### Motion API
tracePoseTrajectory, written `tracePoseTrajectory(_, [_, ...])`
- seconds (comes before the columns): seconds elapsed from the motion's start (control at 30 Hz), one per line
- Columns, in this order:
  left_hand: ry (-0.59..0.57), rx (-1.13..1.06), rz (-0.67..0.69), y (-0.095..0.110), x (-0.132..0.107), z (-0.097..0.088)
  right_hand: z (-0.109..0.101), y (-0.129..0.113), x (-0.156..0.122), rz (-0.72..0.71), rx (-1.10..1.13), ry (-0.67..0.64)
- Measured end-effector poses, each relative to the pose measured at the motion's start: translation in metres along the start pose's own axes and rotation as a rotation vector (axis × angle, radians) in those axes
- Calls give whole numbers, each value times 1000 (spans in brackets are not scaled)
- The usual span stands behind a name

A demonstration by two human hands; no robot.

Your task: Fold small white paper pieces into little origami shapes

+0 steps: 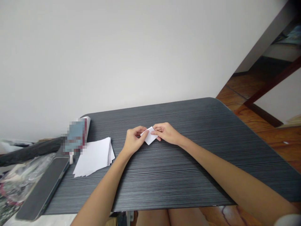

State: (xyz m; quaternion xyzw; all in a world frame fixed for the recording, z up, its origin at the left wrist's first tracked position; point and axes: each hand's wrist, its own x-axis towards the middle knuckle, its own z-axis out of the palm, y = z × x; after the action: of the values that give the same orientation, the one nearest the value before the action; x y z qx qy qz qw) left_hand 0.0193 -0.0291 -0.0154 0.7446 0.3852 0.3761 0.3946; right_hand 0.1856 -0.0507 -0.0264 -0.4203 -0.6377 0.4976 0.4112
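One small folded white paper (149, 137) is pinched between our left hand (133, 141) and right hand (166, 132), the fingers (139, 128) of both closed on its edges, mid-tabletop (188, 163). A paper stack (95, 155) lies to the left, near a dark flat device (42, 185).

Dark striped table (188, 163), white paper stack (94, 156)

left hand (134, 139) and right hand (166, 132) pinch a small folded paper (149, 136) above the dark worktop (199, 150); paper stack (94, 156) lies left.
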Motion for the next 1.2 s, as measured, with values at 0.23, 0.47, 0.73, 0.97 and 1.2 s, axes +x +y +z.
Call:
tracePoseTrajectory(0.23, [22,120,85,4,-2,0,8,0,-1,-12,-13,-34])
tracePoseTrajectory(0.47, [74,15,-42,4,-3,2,6,-3,1,51,26,48])
tracePoseTrajectory(0.73, [44,-32,-17,6,-3,1,-3,3,3,-105,-68,301])
tracePoseTrajectory(0.97, [116,-150,-59,5,-2,4,0,0,0,-174,-63,341])
tracePoseTrajectory(1.2, [109,-272,-99,8,-1,7,3,3,1,-221,-89,379])
